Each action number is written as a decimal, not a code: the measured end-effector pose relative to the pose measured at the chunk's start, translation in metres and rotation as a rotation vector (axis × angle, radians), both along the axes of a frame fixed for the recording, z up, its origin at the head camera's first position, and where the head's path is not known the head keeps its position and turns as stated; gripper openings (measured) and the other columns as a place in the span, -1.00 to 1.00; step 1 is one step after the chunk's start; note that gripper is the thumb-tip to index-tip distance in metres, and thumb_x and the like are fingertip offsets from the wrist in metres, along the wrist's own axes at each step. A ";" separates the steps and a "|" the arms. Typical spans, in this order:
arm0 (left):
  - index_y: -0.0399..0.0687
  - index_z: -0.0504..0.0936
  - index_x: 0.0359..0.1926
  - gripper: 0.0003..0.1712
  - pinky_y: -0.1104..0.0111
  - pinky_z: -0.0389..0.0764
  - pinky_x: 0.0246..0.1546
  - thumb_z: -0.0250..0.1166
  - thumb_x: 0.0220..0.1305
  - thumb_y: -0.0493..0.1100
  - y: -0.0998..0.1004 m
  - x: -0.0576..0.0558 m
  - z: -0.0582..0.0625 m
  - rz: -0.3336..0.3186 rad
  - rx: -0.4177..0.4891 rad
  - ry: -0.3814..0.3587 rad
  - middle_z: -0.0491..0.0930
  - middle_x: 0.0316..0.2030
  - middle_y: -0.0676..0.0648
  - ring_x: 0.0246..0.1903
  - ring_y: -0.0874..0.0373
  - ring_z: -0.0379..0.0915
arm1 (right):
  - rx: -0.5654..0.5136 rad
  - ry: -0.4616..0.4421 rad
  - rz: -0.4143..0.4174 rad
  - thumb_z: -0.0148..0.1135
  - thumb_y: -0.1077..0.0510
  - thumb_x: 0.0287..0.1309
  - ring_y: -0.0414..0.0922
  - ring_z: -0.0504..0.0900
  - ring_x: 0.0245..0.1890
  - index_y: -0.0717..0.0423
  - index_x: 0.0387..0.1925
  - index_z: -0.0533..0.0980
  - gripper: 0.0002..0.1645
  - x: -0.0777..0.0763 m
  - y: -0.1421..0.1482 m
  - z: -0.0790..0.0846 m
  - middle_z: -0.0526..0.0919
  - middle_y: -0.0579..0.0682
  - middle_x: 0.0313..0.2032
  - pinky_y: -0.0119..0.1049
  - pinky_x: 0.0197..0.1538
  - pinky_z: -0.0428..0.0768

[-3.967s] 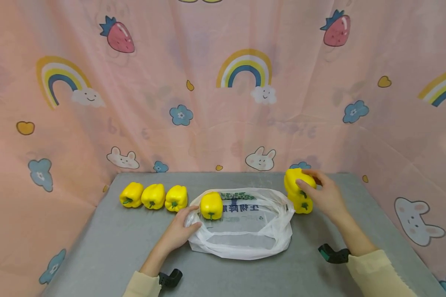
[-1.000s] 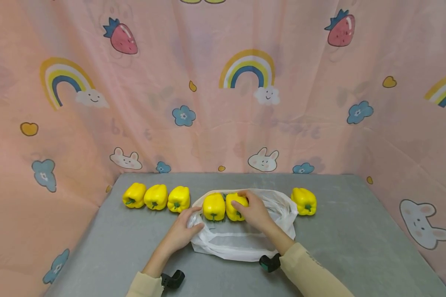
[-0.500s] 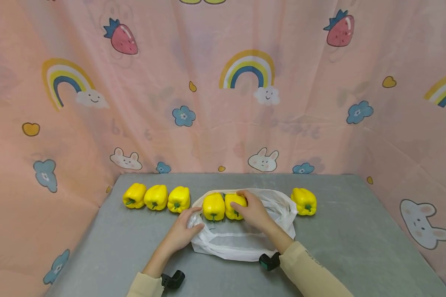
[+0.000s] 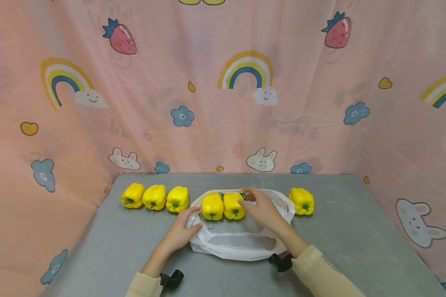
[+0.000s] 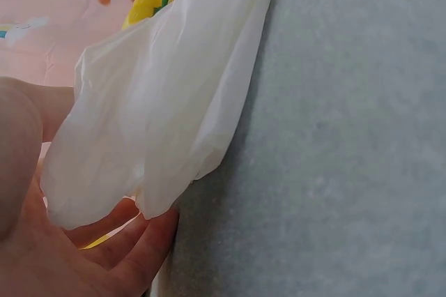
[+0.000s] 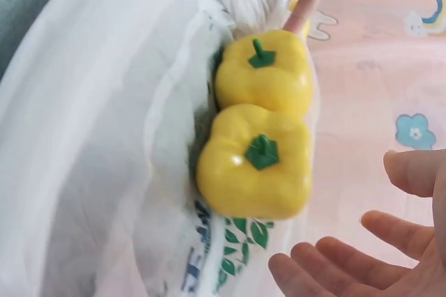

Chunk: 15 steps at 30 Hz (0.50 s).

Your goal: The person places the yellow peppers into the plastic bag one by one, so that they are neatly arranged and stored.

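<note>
Two yellow bell peppers (image 4: 212,206) (image 6: 255,162) with green stems sit side by side in the mouth of a white plastic bag (image 4: 241,251). My right hand (image 4: 262,208) is just right of the nearer pepper in the right wrist view, its fingers spread and holding nothing. At the bag's left end, my left hand (image 4: 182,231) rests against the bag, with thumb and fingers spread around its bulging side. In the left wrist view, the bag (image 5: 139,116) partly covers the left fingers (image 5: 143,252).
Three yellow bell peppers (image 4: 155,197) stand in a row left of the bag. Another bell pepper (image 4: 302,201) stands at its right end. All rest on a grey table (image 4: 107,255), with a pink patterned curtain (image 4: 215,136) behind.
My right hand has brought a bell pepper from the right of the bag, set it beside the other one, let go and drawn slightly right. The left hand stays at the bag.
</note>
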<state>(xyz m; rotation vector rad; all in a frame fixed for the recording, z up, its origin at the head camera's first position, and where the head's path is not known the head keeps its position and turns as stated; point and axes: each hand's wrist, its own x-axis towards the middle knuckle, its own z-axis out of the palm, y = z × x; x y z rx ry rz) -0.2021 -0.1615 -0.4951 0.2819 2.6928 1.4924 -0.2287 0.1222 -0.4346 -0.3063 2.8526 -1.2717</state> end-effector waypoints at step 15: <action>0.01 0.47 0.37 -0.44 -0.29 0.16 0.35 0.32 0.38 -0.12 0.001 0.000 0.001 0.001 -0.001 0.001 0.35 0.38 -0.22 0.41 -0.24 0.18 | -0.015 0.150 0.002 0.21 -0.03 0.44 0.17 0.61 0.07 0.23 0.26 0.48 -0.47 0.007 0.044 0.028 0.61 0.23 0.11 0.08 0.11 0.62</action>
